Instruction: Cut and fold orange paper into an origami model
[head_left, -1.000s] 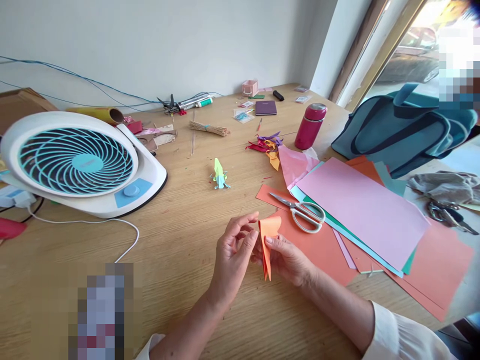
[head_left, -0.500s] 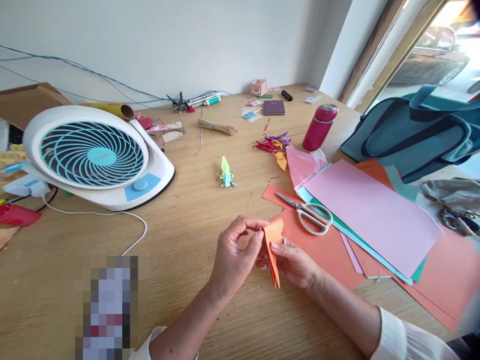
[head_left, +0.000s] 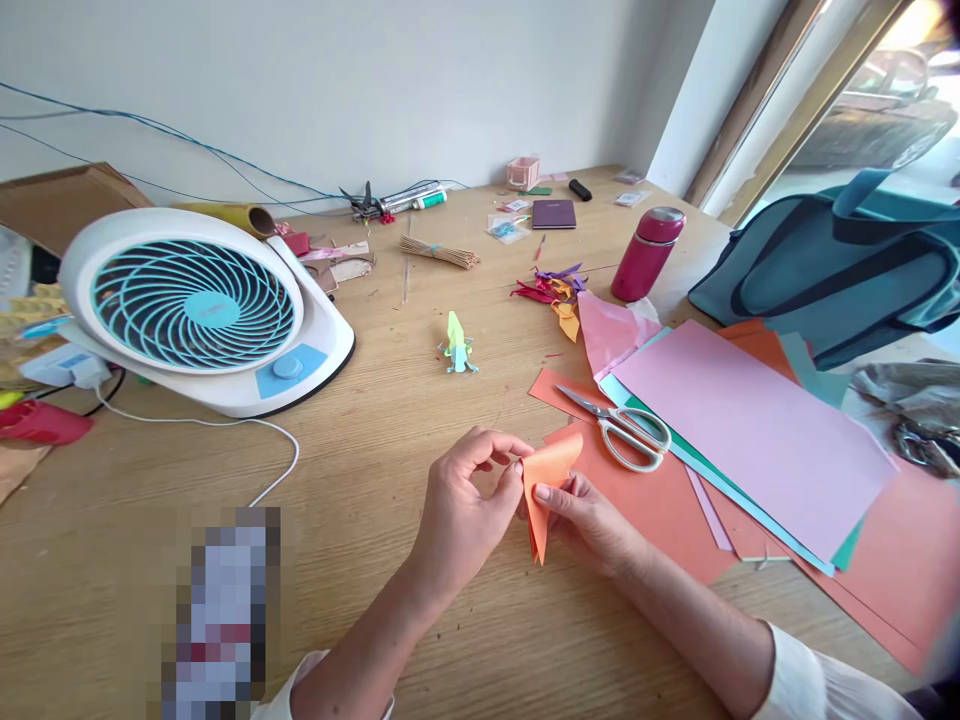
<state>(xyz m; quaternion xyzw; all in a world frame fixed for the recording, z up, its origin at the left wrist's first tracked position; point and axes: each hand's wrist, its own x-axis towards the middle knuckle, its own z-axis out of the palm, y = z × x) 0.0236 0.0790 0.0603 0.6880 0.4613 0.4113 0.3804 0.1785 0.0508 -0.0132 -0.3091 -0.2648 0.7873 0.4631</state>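
A folded piece of orange paper (head_left: 553, 466) is held above the table between both hands, its narrow point hanging down. My left hand (head_left: 474, 497) pinches its upper left corner between thumb and fingertips. My right hand (head_left: 589, 520) grips its right side, thumb pressed on the front face and the other fingers behind. Just right of the hands, scissors (head_left: 634, 436) with white handles lie on orange sheets (head_left: 660, 510). Beyond the hands stands a small green and light-blue paper figure (head_left: 457, 345).
A white fan (head_left: 202, 310) stands at left, its cable (head_left: 294, 440) curving over the table. Pink paper (head_left: 750, 430) tops a stack at right, near a red bottle (head_left: 649, 254) and a blue bag (head_left: 825, 270). Folded colored paper pieces (head_left: 559, 290) and a stick bundle (head_left: 439, 251) lie farther back.
The orange paper has turned so more of its broad face shows, and its lower point has swung slightly left. Both hands keep their hold. The whole view has shifted a little.
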